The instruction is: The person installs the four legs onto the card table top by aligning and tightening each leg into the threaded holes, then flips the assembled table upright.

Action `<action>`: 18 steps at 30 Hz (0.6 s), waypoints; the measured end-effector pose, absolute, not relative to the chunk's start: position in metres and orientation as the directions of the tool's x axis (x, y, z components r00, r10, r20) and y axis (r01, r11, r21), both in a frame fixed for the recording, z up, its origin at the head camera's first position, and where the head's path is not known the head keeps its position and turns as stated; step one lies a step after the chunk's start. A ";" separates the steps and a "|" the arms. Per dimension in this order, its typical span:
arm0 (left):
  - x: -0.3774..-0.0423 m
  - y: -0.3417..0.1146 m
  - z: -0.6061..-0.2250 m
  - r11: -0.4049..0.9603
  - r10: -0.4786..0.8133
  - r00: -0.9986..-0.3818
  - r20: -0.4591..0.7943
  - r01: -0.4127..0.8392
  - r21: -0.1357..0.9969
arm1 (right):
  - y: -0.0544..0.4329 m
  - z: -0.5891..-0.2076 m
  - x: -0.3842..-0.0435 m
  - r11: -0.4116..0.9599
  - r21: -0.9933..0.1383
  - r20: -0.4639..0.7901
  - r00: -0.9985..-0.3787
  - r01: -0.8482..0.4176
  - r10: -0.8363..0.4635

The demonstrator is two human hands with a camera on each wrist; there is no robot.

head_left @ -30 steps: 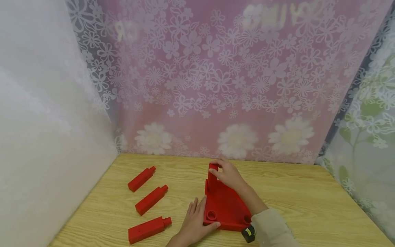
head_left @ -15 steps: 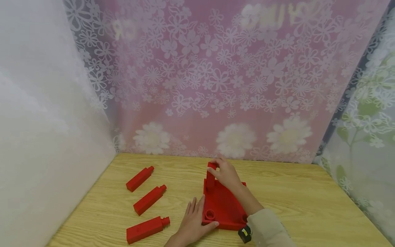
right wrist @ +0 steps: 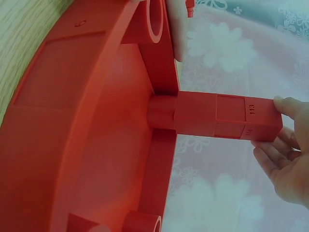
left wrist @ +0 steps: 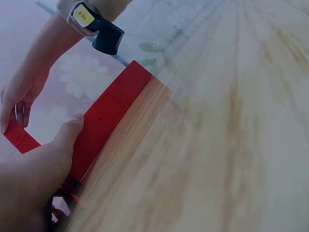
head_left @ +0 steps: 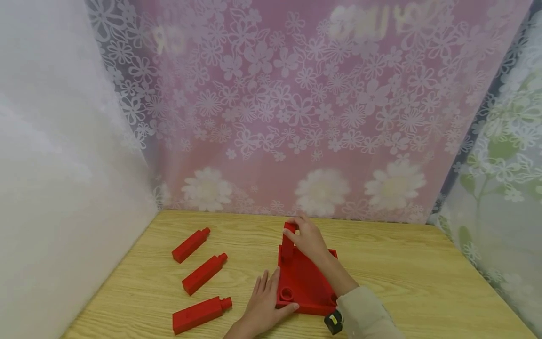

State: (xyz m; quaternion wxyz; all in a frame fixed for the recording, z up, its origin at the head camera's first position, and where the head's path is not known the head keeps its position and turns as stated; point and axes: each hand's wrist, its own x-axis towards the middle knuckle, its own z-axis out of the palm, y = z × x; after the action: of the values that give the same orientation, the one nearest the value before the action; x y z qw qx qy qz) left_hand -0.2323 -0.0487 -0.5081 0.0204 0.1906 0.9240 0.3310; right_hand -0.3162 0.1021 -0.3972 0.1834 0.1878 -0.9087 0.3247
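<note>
A red base (head_left: 306, 288) with raised walls and round corner sockets (head_left: 286, 294) lies on the table. My left hand (head_left: 263, 303) rests against its near left corner, fingers straight along the left wall and thumb on the front wall. With thumb and fingertips my right hand (head_left: 312, 241) pinches the top of a square red leg (head_left: 288, 242), which stands upright at the far left corner. In the right wrist view the leg (right wrist: 200, 113) meets the round socket (right wrist: 161, 112) there, its narrow peg end hidden. Raised numbers mark its held end.
Three similar red legs, a far one (head_left: 190, 245), a middle one (head_left: 204, 274) and a near one (head_left: 197, 316), lie on the wooden table (head_left: 402, 278) left of the base. A flowered curtain (head_left: 262, 117) hangs behind. My right wrist carries a black camera (head_left: 333, 322).
The whole head view has shifted slightly, so things appear a little further left. Both hands keep their places on the base and the leg, with the leg still upright at the corner.
</note>
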 end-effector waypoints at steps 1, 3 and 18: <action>-0.232 -0.049 -0.508 0.708 0.364 -0.927 0.090 0.338 0.620 | 0.102 -0.398 -0.316 0.713 -0.522 0.459 -0.859 -0.468 -0.228; -0.231 -0.048 -0.508 0.706 0.362 -0.928 0.089 0.336 0.623 | 0.104 -0.398 -0.314 0.704 -0.524 0.458 -0.855 -0.480 -0.242; -0.235 -0.048 -0.513 0.721 0.341 -0.939 0.048 0.294 0.628 | 0.146 -0.392 -0.294 0.648 -0.578 0.385 -0.866 -0.496 -0.320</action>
State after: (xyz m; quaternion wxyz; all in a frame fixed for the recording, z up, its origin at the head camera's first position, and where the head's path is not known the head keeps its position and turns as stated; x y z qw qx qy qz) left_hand -0.2354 -0.0479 -0.5127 0.0353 0.1711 0.9270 0.3320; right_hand -0.2938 0.1463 -0.3916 0.1250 0.2270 -0.8991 0.3528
